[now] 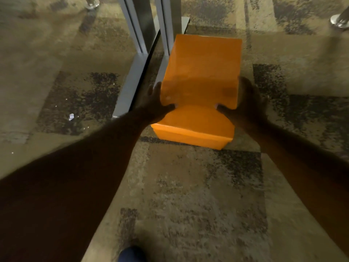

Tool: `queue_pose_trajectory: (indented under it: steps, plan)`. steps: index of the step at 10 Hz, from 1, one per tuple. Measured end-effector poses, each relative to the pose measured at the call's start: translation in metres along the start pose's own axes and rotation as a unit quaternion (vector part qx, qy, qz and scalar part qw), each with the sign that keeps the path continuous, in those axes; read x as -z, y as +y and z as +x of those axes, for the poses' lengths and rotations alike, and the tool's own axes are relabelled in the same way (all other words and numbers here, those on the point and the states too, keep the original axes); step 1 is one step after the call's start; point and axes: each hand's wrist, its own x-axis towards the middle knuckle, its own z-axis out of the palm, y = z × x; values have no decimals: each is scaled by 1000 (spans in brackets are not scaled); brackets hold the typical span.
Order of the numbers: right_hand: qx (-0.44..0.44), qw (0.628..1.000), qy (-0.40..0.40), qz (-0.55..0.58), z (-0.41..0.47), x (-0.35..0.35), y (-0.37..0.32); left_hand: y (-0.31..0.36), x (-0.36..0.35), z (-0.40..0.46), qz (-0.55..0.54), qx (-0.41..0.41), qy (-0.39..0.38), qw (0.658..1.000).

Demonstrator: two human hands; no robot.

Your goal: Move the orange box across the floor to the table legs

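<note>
An orange box [200, 87] with its flat lid lying on top rests on the patterned carpet in the middle of the view. My left hand [154, 103] grips its left side, thumb on the lid's near edge. On the opposite side my right hand [249, 103] holds the box the same way. The box's far left corner lies right beside the grey metal table legs [139, 35] and their flat foot bars [130, 84]. I cannot tell whether it touches them.
Brown and black patterned carpet [188, 195] covers the floor. Chrome chair feet stand at the top left [92, 4] and top right [340, 19]. A small white scrap [71, 116] lies at the left. A dark shoe tip [132, 254] shows at the bottom edge.
</note>
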Motion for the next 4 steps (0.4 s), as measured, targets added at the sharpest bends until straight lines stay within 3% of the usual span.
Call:
queue_pose_trajectory:
  steps: [1, 4]
  plan:
    - [77, 992, -36, -88, -36, 25, -16, 2, 12, -47, 88, -8, 8, 996]
    - [154, 979, -80, -110, -128, 120, -75, 63, 65, -190, 121, -22, 42, 991]
